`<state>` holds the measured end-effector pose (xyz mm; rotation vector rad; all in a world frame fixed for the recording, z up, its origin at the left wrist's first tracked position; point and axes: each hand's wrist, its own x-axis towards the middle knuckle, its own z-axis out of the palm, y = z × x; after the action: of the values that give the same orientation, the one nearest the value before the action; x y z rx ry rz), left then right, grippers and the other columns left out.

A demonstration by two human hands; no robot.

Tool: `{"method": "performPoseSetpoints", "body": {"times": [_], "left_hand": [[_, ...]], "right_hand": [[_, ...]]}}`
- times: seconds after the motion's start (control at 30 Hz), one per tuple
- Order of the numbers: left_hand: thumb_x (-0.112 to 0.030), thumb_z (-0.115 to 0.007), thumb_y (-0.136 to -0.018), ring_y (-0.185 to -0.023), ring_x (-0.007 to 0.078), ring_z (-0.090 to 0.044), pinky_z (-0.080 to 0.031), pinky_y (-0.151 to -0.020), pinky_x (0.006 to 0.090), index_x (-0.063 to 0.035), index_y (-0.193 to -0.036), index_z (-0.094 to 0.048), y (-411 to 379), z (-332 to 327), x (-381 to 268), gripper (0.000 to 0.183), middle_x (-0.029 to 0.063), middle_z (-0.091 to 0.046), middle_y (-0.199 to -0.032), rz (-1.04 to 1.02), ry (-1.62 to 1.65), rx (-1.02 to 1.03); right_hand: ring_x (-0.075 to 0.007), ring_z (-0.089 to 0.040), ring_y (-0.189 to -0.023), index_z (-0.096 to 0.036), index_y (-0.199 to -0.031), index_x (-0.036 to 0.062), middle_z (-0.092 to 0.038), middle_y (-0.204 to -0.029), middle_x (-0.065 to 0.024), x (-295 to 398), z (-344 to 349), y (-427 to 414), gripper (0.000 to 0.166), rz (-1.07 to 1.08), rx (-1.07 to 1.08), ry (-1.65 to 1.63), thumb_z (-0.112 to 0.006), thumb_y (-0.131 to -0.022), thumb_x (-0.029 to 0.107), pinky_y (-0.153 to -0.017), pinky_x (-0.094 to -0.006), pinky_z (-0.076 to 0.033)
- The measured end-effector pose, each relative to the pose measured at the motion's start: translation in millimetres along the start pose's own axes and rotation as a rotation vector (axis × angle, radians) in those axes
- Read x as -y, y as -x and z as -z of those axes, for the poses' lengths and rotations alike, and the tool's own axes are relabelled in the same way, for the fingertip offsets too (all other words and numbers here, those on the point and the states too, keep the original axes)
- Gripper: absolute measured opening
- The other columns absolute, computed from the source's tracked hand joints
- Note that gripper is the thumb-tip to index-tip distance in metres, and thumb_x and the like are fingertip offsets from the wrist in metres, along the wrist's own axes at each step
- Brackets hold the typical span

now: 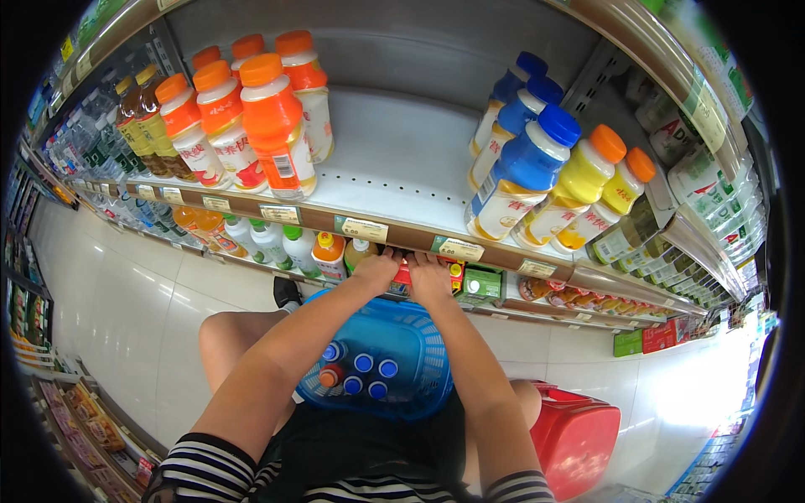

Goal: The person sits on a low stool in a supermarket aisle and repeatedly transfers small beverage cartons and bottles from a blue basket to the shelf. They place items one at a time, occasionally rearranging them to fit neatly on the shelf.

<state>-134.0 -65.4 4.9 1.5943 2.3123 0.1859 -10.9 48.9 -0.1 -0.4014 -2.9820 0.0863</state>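
Both arms stretch forward over a blue plastic basket (402,327) to the lower shelf. My left hand (377,271) and my right hand (429,276) are close together under the upper shelf's edge, at a red carton (403,274) between them; the fingertips are partly hidden, so the grip is unclear. Left of my left hand stands a bottle of orange drink (329,256). A green carton (482,284) is right of my right hand. Several bottles with blue caps (363,363) and one with an orange cap (330,376) stand in the basket.
The upper shelf (402,157) bears orange bottles (275,132) on the left, blue bottles (525,176) and yellow bottles (569,188) on the right. Price tags line its front edge. A red plastic stool (575,434) is at the right. Another display shelf (94,434) stands at lower left.
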Motion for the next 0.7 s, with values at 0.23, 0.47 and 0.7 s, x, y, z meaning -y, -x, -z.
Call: {"method": "performPoseSetpoints", "body": {"times": [0.23, 0.47, 0.7], "left_hand": [[-0.003, -0.055, -0.081, -0.091, 0.0410, -0.066, -0.056, -0.075, 0.0487, -0.0018, -0.132, -0.046, 9.0, -1.1, -18.1, 0.052, 0.0239, -0.041, -0.138, 0.108, 0.056, -0.126], [-0.006, -0.063, -0.080, -0.091, 0.0413, -0.064, -0.056, -0.075, 0.0465, -0.0045, -0.131, -0.047, 67.4, -17.1, -13.7, 0.054, 0.0224, -0.039, -0.137, -0.033, 0.213, -0.356], [-0.010, -0.070, -0.076, -0.102, 0.0432, -0.058, -0.051, -0.087, 0.0487, -0.0069, -0.129, -0.049, 175.4, -109.5, 40.1, 0.057, 0.0222, -0.049, -0.122, 0.185, 0.251, 0.039]], "right_hand": [[-0.0305, -0.051, -0.122, -0.059, -0.125, 0.0051, -0.055, -0.128, -0.0119, -0.7, -18.4, -3.6, 0.057, -0.089, 0.029, 0.019, -0.073, -0.070, 0.013, -0.101, -0.0456, -0.045], [-0.0307, -0.056, -0.109, -0.060, -0.120, 0.0056, -0.058, -0.115, -0.0123, 9.7, -6.4, 21.2, 0.041, -0.062, -0.171, -0.007, -0.063, -0.079, 0.011, -0.095, -0.0451, -0.046], [-0.0313, -0.059, -0.102, -0.065, -0.107, 0.0080, -0.058, -0.110, -0.0130, 49.2, -50.6, 123.9, 0.026, -0.042, 0.043, -0.287, -0.063, -0.081, 0.014, -0.085, -0.0449, -0.051]]}}
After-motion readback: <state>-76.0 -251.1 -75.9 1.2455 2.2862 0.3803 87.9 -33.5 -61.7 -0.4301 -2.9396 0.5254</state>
